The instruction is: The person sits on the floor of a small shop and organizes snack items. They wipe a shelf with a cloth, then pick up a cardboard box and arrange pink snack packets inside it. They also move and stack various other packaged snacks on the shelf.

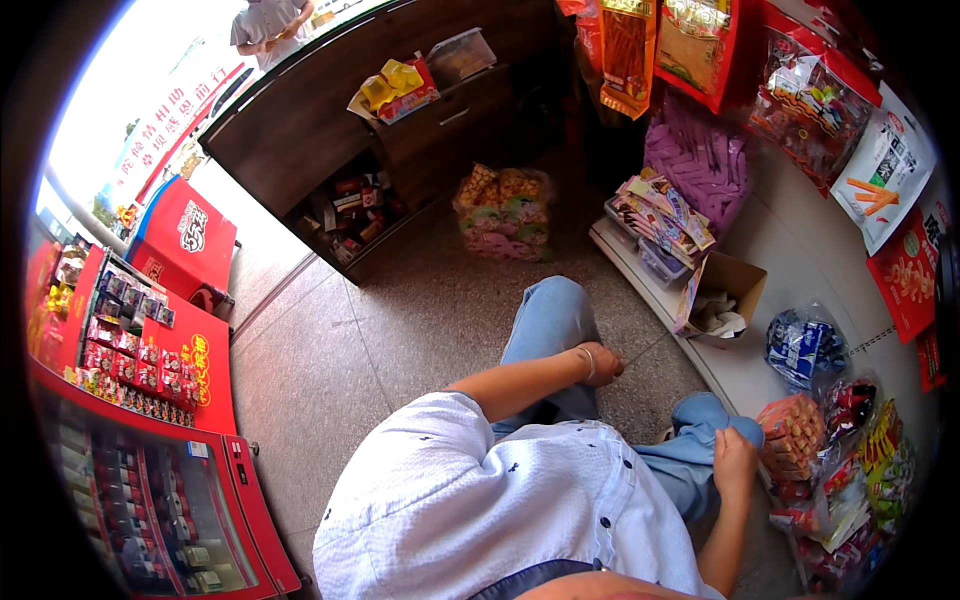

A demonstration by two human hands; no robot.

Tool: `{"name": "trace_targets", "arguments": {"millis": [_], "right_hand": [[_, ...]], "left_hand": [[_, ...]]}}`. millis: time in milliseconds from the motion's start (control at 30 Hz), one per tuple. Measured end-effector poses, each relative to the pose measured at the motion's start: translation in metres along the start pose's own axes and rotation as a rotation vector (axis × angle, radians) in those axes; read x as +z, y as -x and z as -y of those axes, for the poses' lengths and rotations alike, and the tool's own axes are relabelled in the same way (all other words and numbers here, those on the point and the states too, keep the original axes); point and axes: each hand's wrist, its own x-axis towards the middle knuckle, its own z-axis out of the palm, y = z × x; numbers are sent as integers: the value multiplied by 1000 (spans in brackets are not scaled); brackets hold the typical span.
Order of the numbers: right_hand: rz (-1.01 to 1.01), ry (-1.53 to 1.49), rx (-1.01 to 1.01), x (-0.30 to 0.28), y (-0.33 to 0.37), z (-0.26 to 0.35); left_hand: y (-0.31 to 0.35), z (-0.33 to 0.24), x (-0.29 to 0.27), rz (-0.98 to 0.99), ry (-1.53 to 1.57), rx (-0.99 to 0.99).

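Observation:
I am seated, with my forearms toward my knees. My left hand (603,365), a bracelet at its wrist, hangs at the inner side of my left knee (552,308). Its fingers look curled, and whatever may be in them is hidden. My right hand (737,458) lies against my right knee (700,412), touching the jeans. It is closed, with the fingers bent; I cannot make out anything inside. Nearest to it is a bag of orange-brown snacks (790,432) on the low shelf to the right.
Along the right, a pale shelf (735,375) holds an open carton (740,285), purple packets (700,165) and bagged sweets (805,345). Snack bags hang above. Ahead stand a dark counter (300,110) and a popcorn-like bag (505,215). A red glass-fronted cooler (245,500) is left; outside stands a person (270,30).

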Motion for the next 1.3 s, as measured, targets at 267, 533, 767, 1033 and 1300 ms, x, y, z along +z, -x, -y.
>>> {"name": "trace_targets", "arguments": {"millis": [267,533,767,1033,1300], "right_hand": [[304,-27,43,-3,-16,-7],[289,-284,-71,-14,-129,-54],[293,-30,150,147,-317,-141],[-20,-268,878,278,-377,-143],[-210,-369,115,96,-297,-150]], "left_hand": [[-56,1,-59,106,-47,201],[-178,-13,-80,35,-55,292],[-182,-38,-82,101,175,528],[-165,-3,-82,180,108,308],[-179,-18,-92,166,121,352]]}}
